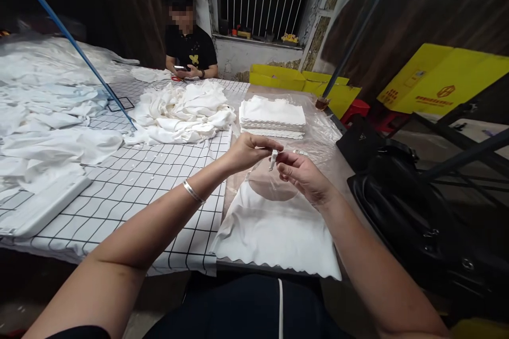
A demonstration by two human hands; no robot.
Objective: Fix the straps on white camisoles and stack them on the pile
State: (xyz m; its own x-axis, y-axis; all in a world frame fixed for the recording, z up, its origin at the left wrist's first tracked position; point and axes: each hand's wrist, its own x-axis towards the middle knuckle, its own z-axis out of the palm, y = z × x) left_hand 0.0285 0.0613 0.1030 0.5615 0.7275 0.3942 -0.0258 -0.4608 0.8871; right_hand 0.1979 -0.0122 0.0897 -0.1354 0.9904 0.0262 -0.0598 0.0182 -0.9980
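Observation:
A white sleeveless garment (pixel 278 235) with a wavy hem lies spread on the table in front of me, its hem at the near edge and its curved neck opening facing away. Above that opening, my left hand (pixel 252 151) and my right hand (pixel 305 174) meet around a small white strip (pixel 273 158). Fingertips of both hands are closed on the strip. Whether it is joined to the garment I cannot tell. Just beyond my hands is a neat stack of folded white garments (pixel 272 115) with wavy edges.
Loose white garments (pixel 185 111) are heaped on the checked tablecloth (pixel 178 217) at left, beside a slanting blue pole (pixel 75 45). A person (pixel 191 47) sits at the far side holding a phone. Yellow boxes (pixel 441 79) and a black bag (pixel 401 201) stand at right.

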